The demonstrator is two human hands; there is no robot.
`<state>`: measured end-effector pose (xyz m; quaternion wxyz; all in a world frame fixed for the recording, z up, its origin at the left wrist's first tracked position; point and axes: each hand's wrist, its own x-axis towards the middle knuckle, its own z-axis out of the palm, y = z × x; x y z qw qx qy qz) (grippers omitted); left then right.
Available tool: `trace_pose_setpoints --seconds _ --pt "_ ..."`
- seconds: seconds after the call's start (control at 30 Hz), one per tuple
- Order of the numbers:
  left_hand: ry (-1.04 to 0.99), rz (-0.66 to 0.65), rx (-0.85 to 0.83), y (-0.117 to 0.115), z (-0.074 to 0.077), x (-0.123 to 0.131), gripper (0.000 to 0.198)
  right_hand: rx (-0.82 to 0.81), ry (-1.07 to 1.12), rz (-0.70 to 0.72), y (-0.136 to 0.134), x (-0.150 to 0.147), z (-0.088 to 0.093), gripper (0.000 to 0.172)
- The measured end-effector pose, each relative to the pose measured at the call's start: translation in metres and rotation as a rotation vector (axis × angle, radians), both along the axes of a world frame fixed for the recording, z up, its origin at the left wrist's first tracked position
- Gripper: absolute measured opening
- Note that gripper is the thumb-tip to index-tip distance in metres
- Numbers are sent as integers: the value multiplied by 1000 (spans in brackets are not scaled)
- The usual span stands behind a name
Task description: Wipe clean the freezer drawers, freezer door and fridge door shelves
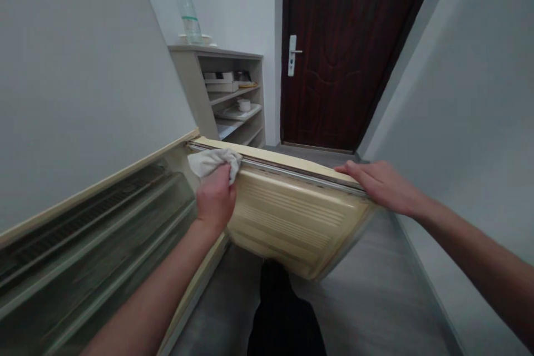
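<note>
An open cream refrigerator door (pixel 287 208) swings out in front of me, its dark-stained rubber seal (pixel 292 171) running along the top. Gripped in my left hand (pixel 216 197) is a white cloth (pixel 212 161), pressed against the seal near the hinge side. My right hand (pixel 377 183) rests over the door's far top corner, thumb on the upper edge; most of its fingers are out of sight behind the corner. To the left, the fridge interior (pixel 104 256) stands exposed, with glassy shelves or drawers inside.
Beyond the door stands a grey shelf unit (pixel 183 67) holding boxes and a cup (pixel 244 104), with a clear bottle (pixel 187 11) on top. A dark red-brown entrance door (pixel 334 55) closes the far end. Walls flank both sides. My dark-clad leg (pixel 283 311) is below, on the grey floor (pixel 375 278).
</note>
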<state>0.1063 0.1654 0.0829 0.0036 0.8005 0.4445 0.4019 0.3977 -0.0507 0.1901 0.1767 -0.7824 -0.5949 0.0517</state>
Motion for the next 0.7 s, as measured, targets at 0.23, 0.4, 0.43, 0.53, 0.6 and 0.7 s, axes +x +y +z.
trace_pose_setpoints --seconds 0.23,0.4,0.43,0.53,0.6,0.7 --pt "39 -490 614 -101 12 69 24 -25 48 -19 -3 -4 4 96" --pt "-18 -767 589 -177 15 132 13 -19 54 -27 -4 -4 4 98" --pt "-4 -816 592 -190 12 143 10 -15 45 -25 -5 -5 4 98" --pt "16 -898 586 -219 5 156 14 -31 -15 -48 -7 -8 4 98" --pt "-48 -959 438 -223 5 139 19 -74 -80 -61 -7 -9 4 98" --pt "-275 -822 -52 -193 22 79 25 -108 -145 -44 -7 -10 2 92"
